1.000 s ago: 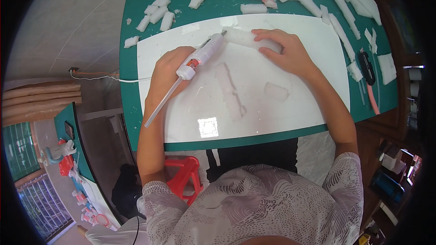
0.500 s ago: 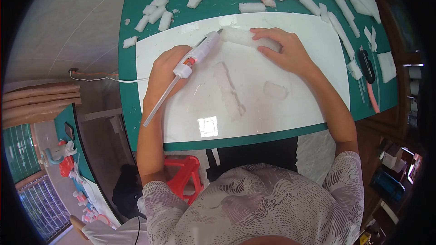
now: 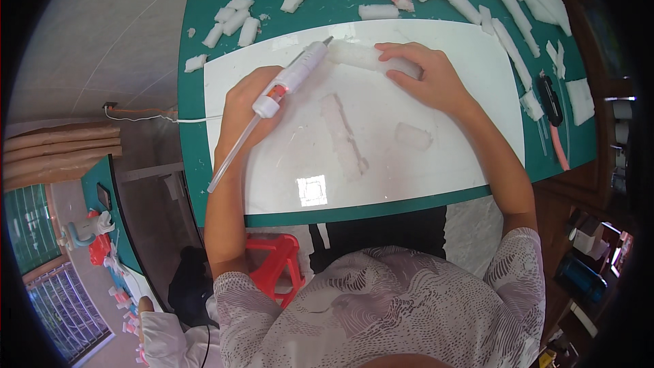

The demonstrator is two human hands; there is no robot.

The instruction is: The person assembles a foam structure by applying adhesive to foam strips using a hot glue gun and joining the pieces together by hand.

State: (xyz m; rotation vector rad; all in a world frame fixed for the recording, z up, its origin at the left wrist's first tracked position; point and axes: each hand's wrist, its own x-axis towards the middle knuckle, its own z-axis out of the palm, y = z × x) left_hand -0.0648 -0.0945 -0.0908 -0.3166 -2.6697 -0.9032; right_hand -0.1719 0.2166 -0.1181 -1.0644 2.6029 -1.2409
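Left hand (image 3: 246,110) gripping white glue gun (image 3: 293,75), nozzle at foam roll (image 3: 368,58). Right hand (image 3: 426,76) pressing roll flat on white board (image 3: 470,136), far edge. Roll white, cylindrical.

A green desk (image 3: 204,163) carries a white board (image 3: 449,157) that covers most of its top. White foam offcuts (image 3: 238,20) lie scattered along the desk's far edge and right side. Left of the desk the floor (image 3: 102,34) is pale tile, with a thin cable (image 3: 139,117) running across it to the desk's left edge. A red stool (image 3: 276,266) stands under the near edge. At lower left are a second green desk (image 3: 102,184) with small things on it and a barred window (image 3: 58,307). Daylight glints off the board near the desk's front edge.
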